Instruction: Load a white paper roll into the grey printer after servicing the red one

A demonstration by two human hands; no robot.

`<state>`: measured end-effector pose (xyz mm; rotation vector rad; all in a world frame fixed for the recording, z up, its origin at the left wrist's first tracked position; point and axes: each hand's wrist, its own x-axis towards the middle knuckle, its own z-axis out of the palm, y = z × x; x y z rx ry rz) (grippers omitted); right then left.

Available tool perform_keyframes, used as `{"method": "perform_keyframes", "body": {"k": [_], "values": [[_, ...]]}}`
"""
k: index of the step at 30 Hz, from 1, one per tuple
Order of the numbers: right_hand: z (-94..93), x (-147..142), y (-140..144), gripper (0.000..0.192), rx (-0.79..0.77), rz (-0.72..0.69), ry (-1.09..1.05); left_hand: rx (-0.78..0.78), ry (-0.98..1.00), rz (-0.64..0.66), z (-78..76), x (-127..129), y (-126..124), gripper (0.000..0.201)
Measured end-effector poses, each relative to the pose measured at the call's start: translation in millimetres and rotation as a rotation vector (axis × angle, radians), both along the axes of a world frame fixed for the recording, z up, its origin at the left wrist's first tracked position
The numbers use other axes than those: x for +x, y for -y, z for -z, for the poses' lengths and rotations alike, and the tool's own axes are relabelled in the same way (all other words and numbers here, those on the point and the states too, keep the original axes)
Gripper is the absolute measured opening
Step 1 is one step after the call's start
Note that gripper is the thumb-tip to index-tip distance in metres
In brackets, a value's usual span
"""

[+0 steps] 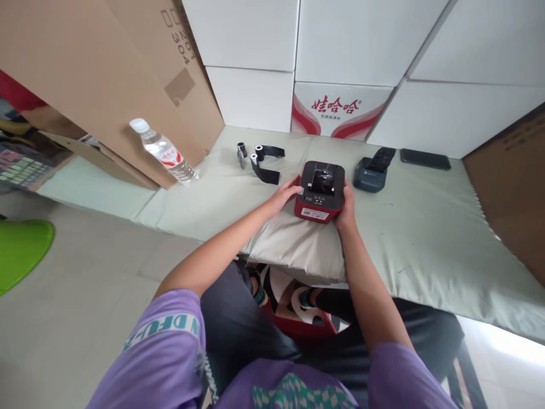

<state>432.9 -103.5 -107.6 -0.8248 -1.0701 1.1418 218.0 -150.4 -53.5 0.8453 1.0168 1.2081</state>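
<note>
A red label printer (320,199) with a black top stands on the cloth-covered surface in front of me. A glossy black strip lies across the window in its lid, and a white label is stuck on its front. My left hand (286,196) grips its left side, the thumb near the top edge. On the opposite side my right hand (347,209) is wrapped round the lower right corner, its fingers partly hidden behind the body. To the right sits a smaller dark blue-grey printer (369,177) with a black strip sticking up out of it.
Small black ribbon rolls (266,172) lie partly unwound at the back left. A clear water bottle (166,154) stands farther left, by a large cardboard box (140,74). A dark phone-like slab (426,159) lies at the back right. White cartons (340,111) form a wall behind.
</note>
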Motion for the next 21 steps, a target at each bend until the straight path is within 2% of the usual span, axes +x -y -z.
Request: {"method": "perform_keyframes", "body": {"k": [7,15,21], "values": [[0.2,-0.1,3.2,0.074,0.0,0.02,-0.09,0.066,0.14,0.075,16.9,-1.9,-9.4,0.086],[4.0,4.9,-2.0,0.097,-0.041,0.007,-0.048,0.112,0.185,0.061,28.4,4.0,-12.5,0.084],[-1.2,7.9,3.1,0.093,-0.059,0.02,-0.063,0.115,0.221,0.034,33.5,6.2,-14.6,0.078]]}}
